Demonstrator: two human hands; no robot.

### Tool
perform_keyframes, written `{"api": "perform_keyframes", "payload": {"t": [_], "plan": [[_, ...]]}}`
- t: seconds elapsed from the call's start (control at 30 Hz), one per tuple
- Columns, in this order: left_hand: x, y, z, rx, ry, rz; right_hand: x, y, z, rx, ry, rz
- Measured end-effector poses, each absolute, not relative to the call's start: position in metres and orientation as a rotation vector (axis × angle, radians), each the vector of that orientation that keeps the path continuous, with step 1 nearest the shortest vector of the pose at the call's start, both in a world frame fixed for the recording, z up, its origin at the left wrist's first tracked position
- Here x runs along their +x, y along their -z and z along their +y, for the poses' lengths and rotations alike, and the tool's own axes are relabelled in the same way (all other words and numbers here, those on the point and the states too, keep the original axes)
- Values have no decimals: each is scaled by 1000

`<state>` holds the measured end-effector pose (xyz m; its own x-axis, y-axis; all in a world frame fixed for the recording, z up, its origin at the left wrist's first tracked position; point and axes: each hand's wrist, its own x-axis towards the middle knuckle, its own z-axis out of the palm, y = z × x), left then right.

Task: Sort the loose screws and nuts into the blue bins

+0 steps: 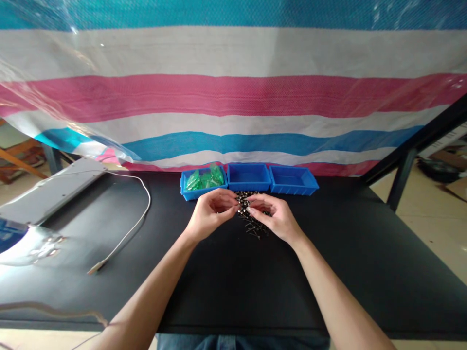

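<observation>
A loose pile of small dark screws (252, 223) lies on the black table, between and just beyond my hands. My left hand (215, 210) is at the pile's left side, thumb and fingers curved toward each other near the screws. At the right side, my right hand (273, 214) has its thumb and fingertips close together over the pile. Whatever either hand's fingertips hold is too small to make out. Behind the pile stand three blue bins in a row: the left bin (189, 196) holds green plastic pieces (206, 180), while the middle bin (249, 178) and right bin (294, 181) look empty.
A white cable (140, 218) curves over the black table (241, 291) on the left. Beyond it are a pale flat panel (54, 189) and clear plastic packaging (44, 245). A striped sheet (233, 97) hangs behind the bins. A black metal frame (401, 180) stands at the right.
</observation>
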<state>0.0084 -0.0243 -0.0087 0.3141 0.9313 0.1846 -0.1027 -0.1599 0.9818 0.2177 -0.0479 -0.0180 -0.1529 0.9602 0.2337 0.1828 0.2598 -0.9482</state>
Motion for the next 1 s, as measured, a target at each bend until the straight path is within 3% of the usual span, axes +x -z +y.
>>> {"api": "perform_keyframes", "payload": {"t": [0.47, 0.6, 0.77, 1.0], "plan": [[19, 16, -32, 1375, -1052, 778, 210, 14, -50, -1045, -1256, -1354], [18, 15, -32, 1633, -1071, 887, 211, 13, -50, -1035, -1248, -1349], [2, 8, -25, 2340, -920, 1371, 226, 14, -42, -1092, -786, -1228], [-9, 11, -20, 2430, -542, 1706, 261, 25, -33, -1650, 20, -1520]]}}
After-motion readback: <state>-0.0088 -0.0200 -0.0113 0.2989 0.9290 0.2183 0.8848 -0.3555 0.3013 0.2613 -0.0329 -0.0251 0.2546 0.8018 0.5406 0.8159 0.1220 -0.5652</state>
